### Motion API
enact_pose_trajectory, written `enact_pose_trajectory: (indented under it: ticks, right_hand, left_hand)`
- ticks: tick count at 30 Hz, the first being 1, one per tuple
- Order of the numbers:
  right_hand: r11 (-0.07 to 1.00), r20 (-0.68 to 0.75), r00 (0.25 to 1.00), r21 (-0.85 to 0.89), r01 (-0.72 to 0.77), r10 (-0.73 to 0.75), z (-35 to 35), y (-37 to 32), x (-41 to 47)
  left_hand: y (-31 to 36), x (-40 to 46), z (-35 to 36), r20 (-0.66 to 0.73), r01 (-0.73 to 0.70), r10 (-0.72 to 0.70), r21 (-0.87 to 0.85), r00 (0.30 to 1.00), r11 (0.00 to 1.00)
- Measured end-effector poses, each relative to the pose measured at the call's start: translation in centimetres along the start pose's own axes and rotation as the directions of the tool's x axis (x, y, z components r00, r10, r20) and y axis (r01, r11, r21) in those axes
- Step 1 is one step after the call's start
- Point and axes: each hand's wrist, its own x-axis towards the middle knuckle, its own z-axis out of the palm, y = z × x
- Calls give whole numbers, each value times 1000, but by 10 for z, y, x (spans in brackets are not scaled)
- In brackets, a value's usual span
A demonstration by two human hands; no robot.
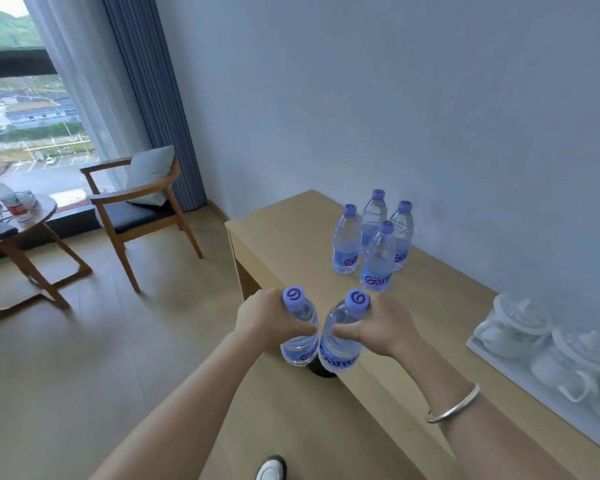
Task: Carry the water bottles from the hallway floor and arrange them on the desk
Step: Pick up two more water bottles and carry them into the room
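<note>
My left hand (269, 318) grips a clear water bottle (300, 344) with a purple cap. My right hand (378, 327) grips a second such bottle (340, 344) beside it. Both bottles are upright and almost touch, held over the near left edge of the light wooden desk (447, 306). Whether their bases touch the desktop is hidden. Farther back on the desk, several identical bottles (378, 258) stand in a tight cluster by the wall.
A white tray of white cups and a teapot (534, 341) sits on the desk at the right. A wooden armchair (139, 209) and a round side table (21, 233) with a bottle and clutter stand by the window at left. My shoe (271, 467) shows below.
</note>
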Motion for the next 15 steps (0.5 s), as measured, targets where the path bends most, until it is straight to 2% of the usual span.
enact_pose_trajectory:
  ticks: [8, 15]
  right_hand:
    - [974, -87, 971, 59, -219, 223, 17, -18, 114]
    - [900, -218, 874, 110, -421, 435, 23, -14, 179]
  left_hand:
    - [-16, 153, -5, 150, -194, 194, -17, 969, 981]
    - [-15, 247, 6, 263, -275, 277, -48, 924, 960]
